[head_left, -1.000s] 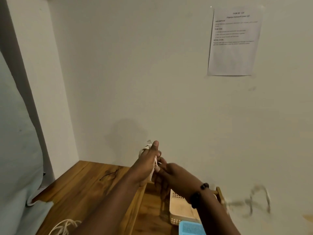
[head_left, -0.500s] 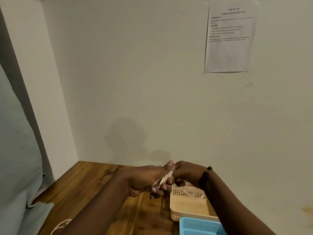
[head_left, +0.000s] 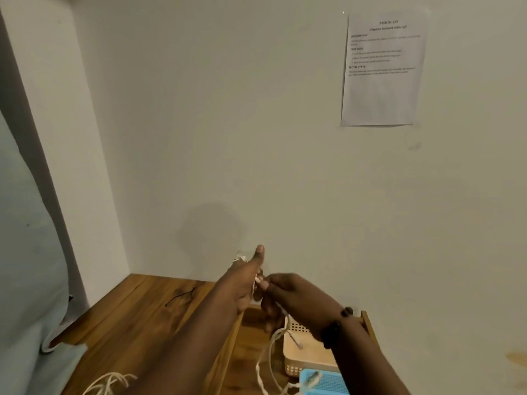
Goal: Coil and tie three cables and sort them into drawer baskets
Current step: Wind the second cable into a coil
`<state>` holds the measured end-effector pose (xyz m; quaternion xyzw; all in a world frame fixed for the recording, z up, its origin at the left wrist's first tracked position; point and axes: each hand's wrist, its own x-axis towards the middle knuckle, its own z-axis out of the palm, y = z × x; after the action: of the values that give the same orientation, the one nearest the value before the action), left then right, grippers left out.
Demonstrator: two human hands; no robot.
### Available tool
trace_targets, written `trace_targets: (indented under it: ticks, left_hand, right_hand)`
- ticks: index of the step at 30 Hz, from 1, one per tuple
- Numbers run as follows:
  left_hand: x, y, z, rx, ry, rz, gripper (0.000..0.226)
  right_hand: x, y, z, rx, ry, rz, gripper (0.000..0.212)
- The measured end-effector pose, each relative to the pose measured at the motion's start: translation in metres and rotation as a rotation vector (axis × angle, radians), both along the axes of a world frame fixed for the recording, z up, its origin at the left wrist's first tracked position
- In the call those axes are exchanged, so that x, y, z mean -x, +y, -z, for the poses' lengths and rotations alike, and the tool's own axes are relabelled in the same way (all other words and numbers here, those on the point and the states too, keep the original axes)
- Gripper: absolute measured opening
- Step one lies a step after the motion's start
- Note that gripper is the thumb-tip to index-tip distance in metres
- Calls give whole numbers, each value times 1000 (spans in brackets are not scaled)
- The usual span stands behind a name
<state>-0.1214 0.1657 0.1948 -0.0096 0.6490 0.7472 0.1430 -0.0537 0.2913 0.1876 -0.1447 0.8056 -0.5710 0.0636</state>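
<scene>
A smooth-grained wooden worktop (head_left: 137, 315) met a plain wall carrying a printed sheet (head_left: 383, 69). Over the open drawer, a perforated beige basket (head_left: 302, 357) adjoined a blue mesh one (head_left: 325, 383). Left hand (head_left: 242, 283) and right hand (head_left: 293, 297) pinched a thin white cable (head_left: 268, 363) dangling beside the baskets.

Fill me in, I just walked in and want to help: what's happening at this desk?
A person is coiling a white cable with both hands raised over an open wooden drawer. The left hand grips a bundle of loops while the right hand pinches the strand beside it; the rest dangles toward a beige basket and a blue basket. Another cable lies on the wooden top.
</scene>
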Motion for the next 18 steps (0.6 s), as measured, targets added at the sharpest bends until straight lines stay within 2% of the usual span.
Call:
trace_targets:
  ticks: [1,3,5,8,11,13,15,17,18]
  left_hand:
    - [3,1,-2,-209,-54,-21,39]
    - [5,0,-8,-533,-128,-55,31]
    - [1,0,-13,-581,-102,7,35]
    - [-11,-1,-22,-462,-16,189,38]
    - [-22,-3,-21,-313,-9,403,37]
    - [-32,-4,-19,-176,-77,618,34]
    - [-40,-5,-15,76,-106,802,34]
    - [-44,-5,-11,366,-100,854,41]
    - [-42,-7,-8,471,-96,812,47]
  right_hand:
    - [-4,0,12,70,-49,-38,38]
    - [-7,1,36,100,-120,-100,45]
    - [-8,2,55,98,-181,-162,52]
    - [1,12,70,-92,-133,-134,54]
    - [20,24,67,-308,-42,-47,39]
    - [35,30,52,-638,101,-2,27]
    - [49,35,31,-1038,356,47,22]
    - [54,34,7,-1254,547,50,20]
    - [55,33,-4,-1306,585,46,21]
